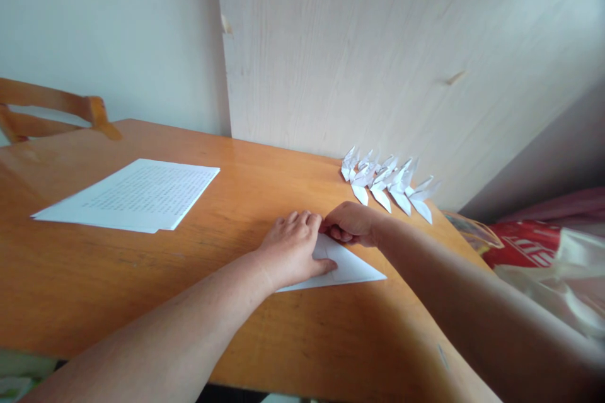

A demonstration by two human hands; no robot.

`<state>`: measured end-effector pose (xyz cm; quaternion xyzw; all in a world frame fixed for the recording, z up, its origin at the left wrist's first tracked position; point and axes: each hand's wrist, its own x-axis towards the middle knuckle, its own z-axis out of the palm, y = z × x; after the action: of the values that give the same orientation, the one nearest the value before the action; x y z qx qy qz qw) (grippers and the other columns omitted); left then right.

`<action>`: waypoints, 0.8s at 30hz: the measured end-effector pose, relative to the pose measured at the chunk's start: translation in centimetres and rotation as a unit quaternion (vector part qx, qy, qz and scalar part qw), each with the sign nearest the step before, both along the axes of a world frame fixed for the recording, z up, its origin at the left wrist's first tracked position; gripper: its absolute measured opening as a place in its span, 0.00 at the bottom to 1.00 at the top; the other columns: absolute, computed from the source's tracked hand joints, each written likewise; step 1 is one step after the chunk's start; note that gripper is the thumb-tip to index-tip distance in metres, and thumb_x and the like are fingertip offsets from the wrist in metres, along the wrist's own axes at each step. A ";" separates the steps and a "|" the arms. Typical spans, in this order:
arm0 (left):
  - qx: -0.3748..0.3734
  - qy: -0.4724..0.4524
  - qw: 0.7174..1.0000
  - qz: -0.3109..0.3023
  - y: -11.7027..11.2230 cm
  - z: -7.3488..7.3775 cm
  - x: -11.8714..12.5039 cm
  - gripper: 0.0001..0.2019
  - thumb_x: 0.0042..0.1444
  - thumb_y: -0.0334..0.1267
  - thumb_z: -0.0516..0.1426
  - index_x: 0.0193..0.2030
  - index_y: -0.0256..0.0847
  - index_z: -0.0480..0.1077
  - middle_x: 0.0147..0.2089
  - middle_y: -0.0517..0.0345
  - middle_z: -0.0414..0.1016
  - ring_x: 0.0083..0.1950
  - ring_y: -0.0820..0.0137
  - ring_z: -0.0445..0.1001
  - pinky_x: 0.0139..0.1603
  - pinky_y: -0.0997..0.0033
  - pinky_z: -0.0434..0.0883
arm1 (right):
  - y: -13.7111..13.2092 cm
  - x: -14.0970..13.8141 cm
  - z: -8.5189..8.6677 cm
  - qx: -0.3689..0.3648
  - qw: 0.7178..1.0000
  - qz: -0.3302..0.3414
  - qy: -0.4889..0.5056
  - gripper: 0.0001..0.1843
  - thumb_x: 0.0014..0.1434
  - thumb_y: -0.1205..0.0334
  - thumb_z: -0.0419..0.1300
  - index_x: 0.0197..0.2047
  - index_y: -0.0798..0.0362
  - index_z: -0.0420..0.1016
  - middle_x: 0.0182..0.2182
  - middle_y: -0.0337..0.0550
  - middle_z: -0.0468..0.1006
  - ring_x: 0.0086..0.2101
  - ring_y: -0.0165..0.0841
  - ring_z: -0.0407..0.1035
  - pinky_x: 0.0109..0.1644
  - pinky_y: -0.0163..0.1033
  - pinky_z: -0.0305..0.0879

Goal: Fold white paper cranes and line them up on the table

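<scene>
A white sheet of paper (357, 269), folded into a triangle, lies on the wooden table in front of me. Over its left part my left hand (295, 245) rests flat, thumb stretched out across the paper and fingers extended toward the far corner. My right hand (352, 223) is closed, its fingers curled at the paper's far corner, close to the left fingertips. The pinch itself is partly hidden by the hands. Beyond the right hand stand several folded white paper birds (399, 186), grouped in rows.
A stack of printed sheets (155, 192) lies on the left of the wooden table (189, 315). A pale wooden panel (354, 56) rises behind the table. At the far left is a wooden chair (51, 101). Red and white bags (529, 249) sit past the right edge.
</scene>
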<state>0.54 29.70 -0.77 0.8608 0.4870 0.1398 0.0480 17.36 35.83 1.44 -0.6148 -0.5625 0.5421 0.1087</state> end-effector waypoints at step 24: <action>-0.020 0.010 0.999 -0.038 0.5 0.3 -0.5 0.26 0.55 0.62 0.57 0.56 0.53 0.71 0.51 0.51 0.67 0.55 0.53 0.66 0.53 0.54 0.65 | -5.8 6.6 1.1 -0.013 0.999 0.006 -0.030 0.09 0.50 0.61 0.59 0.22 0.53 0.73 0.11 0.33 0.63 0.13 0.24 0.48 0.18 0.35 0.39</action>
<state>-0.01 30.15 -0.43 0.8791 0.4568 0.1197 0.0654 24.00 29.99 2.57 -0.6284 -0.5620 0.5318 0.0804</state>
